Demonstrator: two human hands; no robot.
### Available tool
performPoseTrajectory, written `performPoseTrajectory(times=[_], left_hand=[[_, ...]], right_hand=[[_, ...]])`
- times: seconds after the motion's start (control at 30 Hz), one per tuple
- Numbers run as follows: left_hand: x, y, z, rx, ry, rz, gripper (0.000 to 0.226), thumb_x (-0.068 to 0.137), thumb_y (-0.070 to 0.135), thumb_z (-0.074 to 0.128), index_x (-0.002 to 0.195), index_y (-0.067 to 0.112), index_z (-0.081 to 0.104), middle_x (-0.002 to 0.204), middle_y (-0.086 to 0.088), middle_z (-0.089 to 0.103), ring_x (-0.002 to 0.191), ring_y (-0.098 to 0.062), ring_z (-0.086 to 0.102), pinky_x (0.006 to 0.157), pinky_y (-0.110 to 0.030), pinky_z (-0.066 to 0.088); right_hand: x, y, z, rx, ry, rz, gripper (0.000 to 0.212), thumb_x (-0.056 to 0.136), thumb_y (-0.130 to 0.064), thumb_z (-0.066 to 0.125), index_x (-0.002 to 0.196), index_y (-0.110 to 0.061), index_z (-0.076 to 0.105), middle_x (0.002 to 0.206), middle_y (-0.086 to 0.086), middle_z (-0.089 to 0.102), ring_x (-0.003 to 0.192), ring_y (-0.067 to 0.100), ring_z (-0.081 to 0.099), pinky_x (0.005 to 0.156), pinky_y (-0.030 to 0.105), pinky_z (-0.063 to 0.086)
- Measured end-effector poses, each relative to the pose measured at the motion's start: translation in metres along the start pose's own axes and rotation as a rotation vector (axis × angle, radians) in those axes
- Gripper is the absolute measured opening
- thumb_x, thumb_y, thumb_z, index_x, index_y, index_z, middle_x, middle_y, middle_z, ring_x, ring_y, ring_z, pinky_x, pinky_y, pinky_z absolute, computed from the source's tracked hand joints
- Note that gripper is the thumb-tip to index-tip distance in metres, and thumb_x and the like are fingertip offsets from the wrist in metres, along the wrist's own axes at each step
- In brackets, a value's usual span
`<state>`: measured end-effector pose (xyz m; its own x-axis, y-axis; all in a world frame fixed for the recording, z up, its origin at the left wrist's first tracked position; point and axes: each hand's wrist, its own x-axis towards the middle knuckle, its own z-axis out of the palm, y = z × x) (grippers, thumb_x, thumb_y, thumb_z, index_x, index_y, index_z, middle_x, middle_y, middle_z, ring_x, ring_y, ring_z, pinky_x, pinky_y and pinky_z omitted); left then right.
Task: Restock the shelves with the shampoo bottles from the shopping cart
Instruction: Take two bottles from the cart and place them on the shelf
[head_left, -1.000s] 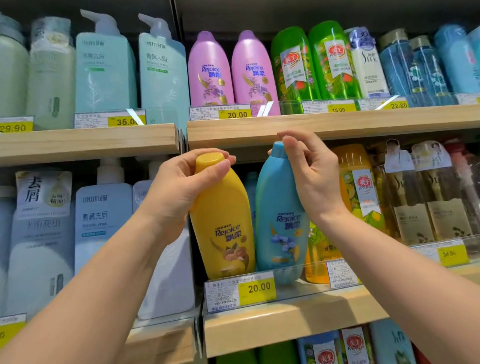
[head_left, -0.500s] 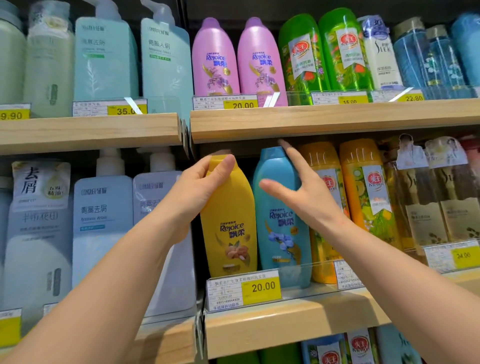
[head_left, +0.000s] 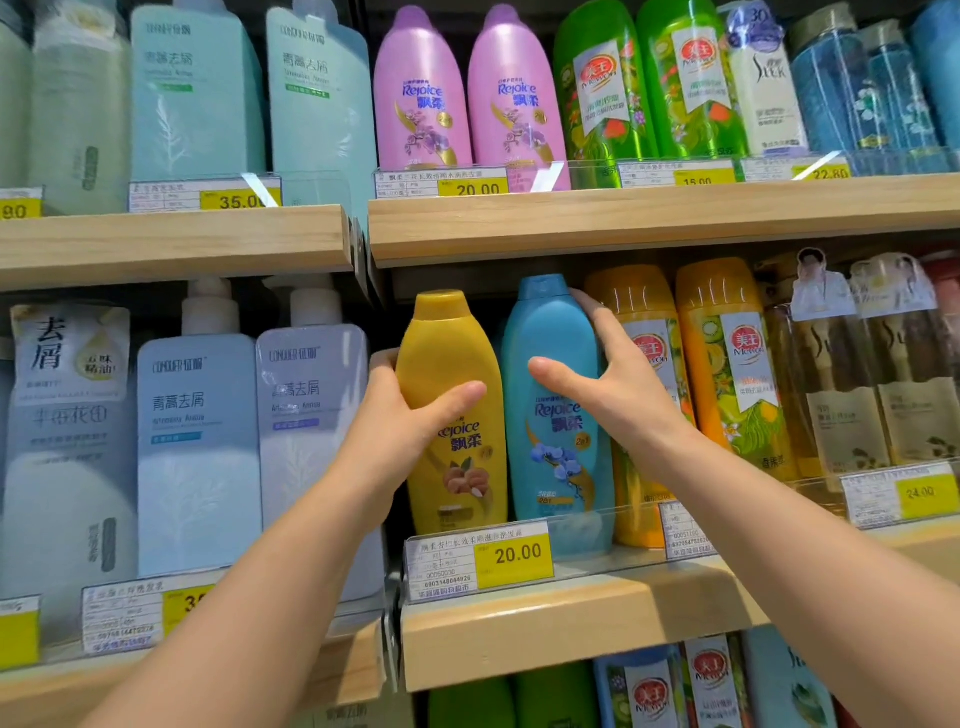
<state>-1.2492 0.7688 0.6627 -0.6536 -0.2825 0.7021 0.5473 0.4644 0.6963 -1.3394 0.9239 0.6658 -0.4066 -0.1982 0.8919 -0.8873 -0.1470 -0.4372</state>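
A yellow Rejoice shampoo bottle (head_left: 462, 478) and a blue Rejoice shampoo bottle (head_left: 556, 457) stand upright side by side on the middle wooden shelf (head_left: 571, 618), behind a clear rail. My left hand (head_left: 410, 415) grips the yellow bottle's upper body, thumb across the front, fingers round its left side. My right hand (head_left: 613, 384) holds the blue bottle just below the cap. Its thumb lies on the front and its fingers reach round the right side, between this bottle and the orange one.
Orange bottles (head_left: 727, 364) stand directly right of the blue one, and pale pump bottles (head_left: 197, 441) fill the left bay. The upper shelf board (head_left: 623, 218) sits close above both caps and carries pink bottles (head_left: 421, 93). A 20.00 price tag (head_left: 478, 561) hangs in front.
Both hands have slid down from the caps to the bottles' bodies. The yellow and blue bottles went from tilted to upright and now stand further back on the shelf.
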Motion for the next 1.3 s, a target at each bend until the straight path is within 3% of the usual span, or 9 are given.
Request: performPoseTrajectory(times=[0.23,0.33,0.5,0.63,0.77,0.9,1.0,1.1,1.3], left_hand=[[0.004,0.008,-0.002,-0.064,-0.004,-0.035,0.06,0.056,0.049,0.06,0.108,0.023,0.041,0.095,0.004,0.06,0.082,-0.01,0.062,0.059,-0.025,0.049],[0.006,0.011,-0.003,-0.069,-0.028,-0.063,0.065,0.057,0.05,0.059,0.113,0.02,0.041,0.097,0.001,0.061,0.085,-0.013,0.062,0.063,-0.028,0.051],[0.007,0.004,-0.001,-0.047,0.029,-0.042,0.058,0.079,0.034,0.059,0.129,0.021,0.033,0.105,0.0,0.06,0.086,-0.012,0.063,0.064,-0.025,0.053],[0.007,0.002,-0.002,0.036,0.039,0.047,0.069,0.084,0.025,0.057,0.137,0.034,0.014,0.127,-0.002,0.045,0.103,-0.02,0.057,0.084,-0.037,0.052],[0.009,-0.001,0.0,0.254,0.009,0.056,0.081,0.084,0.021,0.059,0.141,0.032,0.003,0.142,-0.01,0.032,0.123,-0.028,0.044,0.102,-0.046,0.039],[0.003,0.005,0.007,0.579,0.075,0.269,0.089,0.079,0.015,0.065,0.142,0.028,0.004,0.149,-0.01,0.007,0.137,-0.025,0.018,0.106,-0.024,0.017],[-0.001,0.013,0.007,0.903,0.057,0.384,0.09,0.074,0.023,0.07,0.14,0.038,0.011,0.152,-0.005,-0.007,0.137,-0.031,0.01,0.109,-0.039,0.02],[0.002,0.024,0.006,1.162,-0.021,0.296,0.095,0.068,0.038,0.072,0.139,0.043,0.009,0.151,-0.013,-0.015,0.133,-0.037,0.017,0.103,-0.045,0.033],[0.017,0.043,0.01,1.488,-0.104,0.121,0.115,0.054,0.058,0.074,0.139,0.043,-0.003,0.139,-0.022,0.024,0.13,-0.035,0.019,0.091,-0.045,0.042]], right_hand=[[-0.001,-0.004,-0.004,0.065,0.017,0.137,0.061,0.071,-0.027,0.072,0.115,-0.035,0.03,0.116,0.001,0.052,0.1,0.016,0.059,0.077,0.027,0.053],[0.001,-0.002,-0.004,0.14,0.01,0.179,0.054,0.073,-0.026,0.07,0.111,-0.034,0.033,0.108,-0.003,0.055,0.096,0.012,0.061,0.075,0.025,0.054],[0.0,-0.002,0.005,0.021,0.043,0.138,0.06,0.079,-0.023,0.065,0.13,-0.019,0.034,0.119,0.0,0.052,0.105,0.013,0.055,0.082,0.023,0.051],[0.0,-0.003,0.008,-0.211,0.04,0.09,0.069,0.081,-0.028,0.062,0.138,-0.016,0.024,0.135,0.007,0.044,0.122,0.02,0.045,0.099,0.039,0.044],[0.0,-0.004,0.01,-0.452,0.023,0.05,0.075,0.081,-0.035,0.061,0.14,-0.016,0.019,0.137,0.011,0.041,0.126,0.025,0.039,0.101,0.039,0.04],[0.0,-0.007,0.009,-0.539,0.013,0.031,0.079,0.079,-0.036,0.063,0.141,-0.019,0.016,0.137,0.012,0.038,0.127,0.027,0.036,0.101,0.039,0.037],[-0.004,-0.012,0.01,-0.701,-0.028,-0.02,0.081,0.08,-0.039,0.061,0.141,-0.031,0.01,0.14,0.013,0.03,0.128,0.03,0.032,0.1,0.039,0.035],[-0.004,-0.018,0.01,-0.985,-0.093,-0.057,0.082,0.078,-0.053,0.055,0.139,-0.041,0.002,0.138,0.016,0.032,0.125,0.032,0.029,0.096,0.041,0.035],[0.013,-0.035,0.011,-1.241,-0.197,-0.007,0.101,0.062,-0.07,0.059,0.138,-0.043,0.0,0.142,0.017,0.026,0.126,0.034,0.027,0.096,0.04,0.034]])
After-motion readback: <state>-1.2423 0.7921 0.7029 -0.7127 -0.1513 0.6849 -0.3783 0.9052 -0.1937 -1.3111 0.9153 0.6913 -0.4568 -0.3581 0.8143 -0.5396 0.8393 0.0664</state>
